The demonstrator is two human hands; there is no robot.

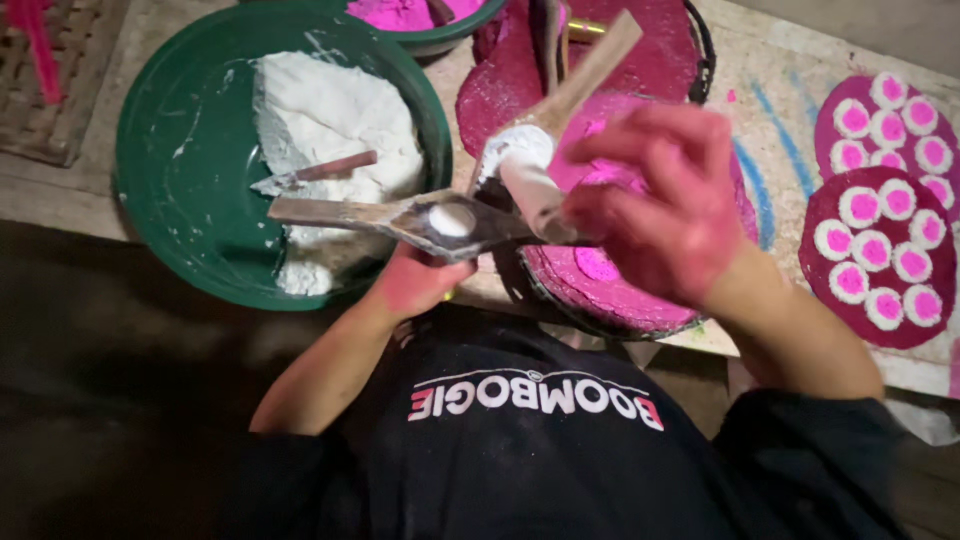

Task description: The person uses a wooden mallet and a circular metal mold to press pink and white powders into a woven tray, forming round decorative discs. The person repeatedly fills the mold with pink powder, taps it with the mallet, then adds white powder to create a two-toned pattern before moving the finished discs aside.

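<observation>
- Right hand [668, 205], stained pink, clenched around a short wooden stick with a white-coated tip [528, 165]; tip pressed down just beside the white lump.
- Left hand [412, 283], also pink-stained, grasping from below a long flat wooden mould paddle [385, 217]; palm under its wide middle part.
- In the paddle's hollow, directly above the left hand, one small round lump of white paste [452, 219], seemingly being shaped and not yet turned out.
- Beyond the left hand, one large green plastic basin [165, 190] with a big heap of white paste [330, 120]; much paste left, so probably many pieces still to make. One small wooden-handled scoop [318, 173] lying in the heap.
- Under and beyond the right hand, one round tray covered with pink powder [600, 290]; another wooden stick [600, 60] leaning across it.
- To the outer side of the right hand, two dark magenta round mats [880, 330] with finished white discs with pink centres [860, 207]: eight countable on the nearer one, about seven on the farther one, partly cut by the frame.
- At the top edge, one more green basin with pink powder [410, 15], only partly visible.
</observation>
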